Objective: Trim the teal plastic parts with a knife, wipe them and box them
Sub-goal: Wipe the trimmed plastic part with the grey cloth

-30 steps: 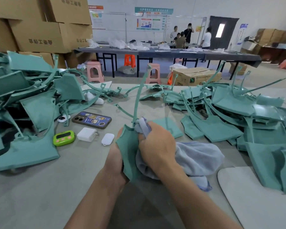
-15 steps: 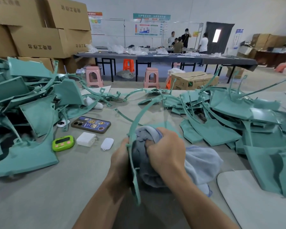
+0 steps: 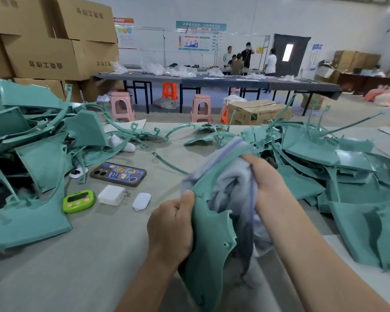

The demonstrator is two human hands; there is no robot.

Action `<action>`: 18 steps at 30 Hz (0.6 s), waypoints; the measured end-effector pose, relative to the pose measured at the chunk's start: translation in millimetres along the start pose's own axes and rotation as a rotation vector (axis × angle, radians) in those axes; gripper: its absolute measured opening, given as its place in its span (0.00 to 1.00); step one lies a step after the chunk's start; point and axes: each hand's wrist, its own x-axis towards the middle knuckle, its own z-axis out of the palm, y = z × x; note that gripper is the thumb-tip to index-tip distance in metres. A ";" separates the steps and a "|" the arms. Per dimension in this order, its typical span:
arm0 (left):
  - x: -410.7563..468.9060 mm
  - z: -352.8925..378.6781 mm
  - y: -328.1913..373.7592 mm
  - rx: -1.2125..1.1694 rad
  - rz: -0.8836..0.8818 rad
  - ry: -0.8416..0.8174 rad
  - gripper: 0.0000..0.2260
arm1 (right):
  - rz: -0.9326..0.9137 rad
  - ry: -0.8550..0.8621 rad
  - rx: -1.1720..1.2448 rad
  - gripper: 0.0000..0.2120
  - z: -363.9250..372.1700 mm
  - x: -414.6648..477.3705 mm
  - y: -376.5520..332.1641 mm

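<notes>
My left hand (image 3: 170,229) grips the lower edge of a teal plastic part (image 3: 208,239) and holds it upright over the table. My right hand (image 3: 267,176) clutches a bunched grey-blue cloth (image 3: 229,190) against the part's inner face. The part's thin curved arm runs up past the cloth and is blurred. Heaps of teal plastic parts lie on the left (image 3: 32,158) and on the right (image 3: 347,176) of the grey table (image 3: 77,266). No knife is in view.
A phone (image 3: 118,174), a green timer (image 3: 78,201), a white charger (image 3: 111,194) and a small white tag (image 3: 141,201) lie left of my hands. Cardboard boxes (image 3: 45,41) are stacked at the back left. Stools, a long dark table and several people stand farther off.
The part has turned in my hands: its broad face now hangs low toward me. My right hand with the cloth has moved up and to the right along it.
</notes>
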 end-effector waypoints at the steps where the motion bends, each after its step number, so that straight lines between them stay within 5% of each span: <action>1: -1.3 -0.1 -0.3 0.031 0.023 0.009 0.24 | -0.013 -0.003 0.080 0.17 -10.1 -0.3 -6.1; 6: -1.9 1.6 -7.5 0.079 0.065 0.125 0.19 | -0.177 0.170 0.162 0.18 -46.1 -0.5 -22.6; 11: 7.0 2.3 -14.9 0.019 -0.011 0.273 0.22 | -0.597 0.608 -1.110 0.39 -56.5 -14.4 -2.3; 13: 7.9 4.2 -17.5 0.012 0.023 0.282 0.23 | -0.818 0.490 -1.285 0.27 -44.6 -29.8 12.8; 15: 7.6 7.4 -18.1 -0.017 0.045 0.246 0.22 | -0.686 0.226 -1.247 0.22 -33.8 -40.4 32.3; 18: 4.7 10.6 -16.5 -0.117 0.026 0.189 0.18 | -0.402 -0.006 -1.111 0.28 -27.3 -48.5 65.0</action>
